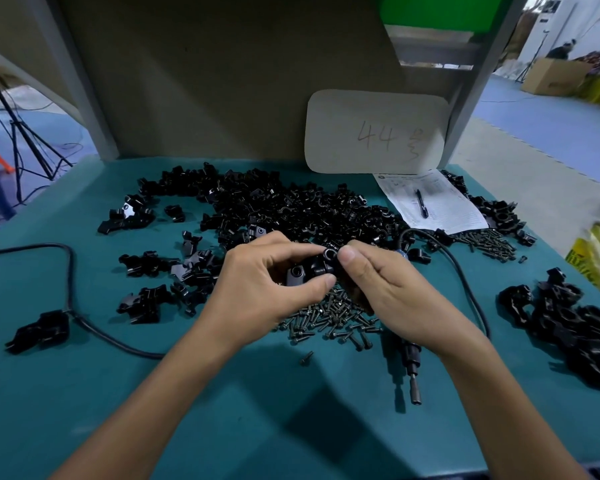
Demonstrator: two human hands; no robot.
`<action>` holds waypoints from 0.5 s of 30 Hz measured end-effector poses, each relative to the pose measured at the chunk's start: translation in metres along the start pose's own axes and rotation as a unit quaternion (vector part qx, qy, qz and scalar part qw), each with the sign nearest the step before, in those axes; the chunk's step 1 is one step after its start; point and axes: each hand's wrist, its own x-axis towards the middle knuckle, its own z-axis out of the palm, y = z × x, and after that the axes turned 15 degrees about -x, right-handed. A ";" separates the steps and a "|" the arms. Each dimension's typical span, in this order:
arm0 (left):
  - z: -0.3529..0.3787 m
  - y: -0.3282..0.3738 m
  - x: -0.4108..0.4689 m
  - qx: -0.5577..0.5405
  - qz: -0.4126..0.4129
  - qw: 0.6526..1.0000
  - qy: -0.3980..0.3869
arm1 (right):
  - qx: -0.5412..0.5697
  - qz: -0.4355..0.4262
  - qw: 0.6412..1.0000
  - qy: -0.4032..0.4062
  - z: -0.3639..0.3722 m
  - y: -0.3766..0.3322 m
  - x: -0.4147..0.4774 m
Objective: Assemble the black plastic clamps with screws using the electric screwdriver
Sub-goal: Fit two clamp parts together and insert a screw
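Both hands, left hand (267,282) and right hand (385,289), pinch one black plastic clamp (314,268) together at mid-frame, just above the screws (333,317) heaped on the worktop (187,393); it looks light, stiff and somewhat slick, so gripping its flat flanks seems safest.

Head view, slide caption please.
Left hand and right hand hold black plastic clamp pieces over loose dark screws on teal table.
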 end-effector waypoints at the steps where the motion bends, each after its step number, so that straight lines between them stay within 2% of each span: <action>1: 0.001 -0.001 0.000 0.007 0.001 1.000 0.006 | 0.009 0.018 1.000 0.011 0.000 0.007 -0.002; 3: 0.000 -0.005 0.000 0.014 -0.003 1.000 0.024 | -0.044 0.101 0.992 0.065 0.000 0.030 -0.010; 5: -0.002 -0.010 -0.001 0.011 -0.015 0.999 0.038 | -0.208 0.231 0.946 0.093 0.003 0.063 -0.024; 7: -0.004 -0.013 -0.002 0.004 -0.026 0.999 0.048 | -0.336 0.334 0.881 0.010 0.012 0.089 -0.036; 8: -0.004 -0.014 -0.002 0.001 -0.030 0.998 0.050 | -0.344 0.359 0.868 -0.026 0.017 0.099 -0.040; 12: 0.001 -0.016 -0.003 0.001 -0.033 0.998 0.045 | -0.252 0.392 0.885 -0.008 0.016 0.116 -0.040; 13: 0.001 -0.016 -0.004 -0.001 -0.031 0.999 0.042 | -0.182 0.402 0.897 0.017 0.013 0.118 -0.041; 14: 0.000 -0.016 -0.005 -0.003 -0.029 0.999 0.043 | -0.072 0.411 0.907 0.053 0.010 0.118 -0.041; 15: -0.001 -0.016 -0.007 -0.002 -0.028 0.999 0.044 | 0.063 0.416 0.903 0.094 0.007 0.117 -0.042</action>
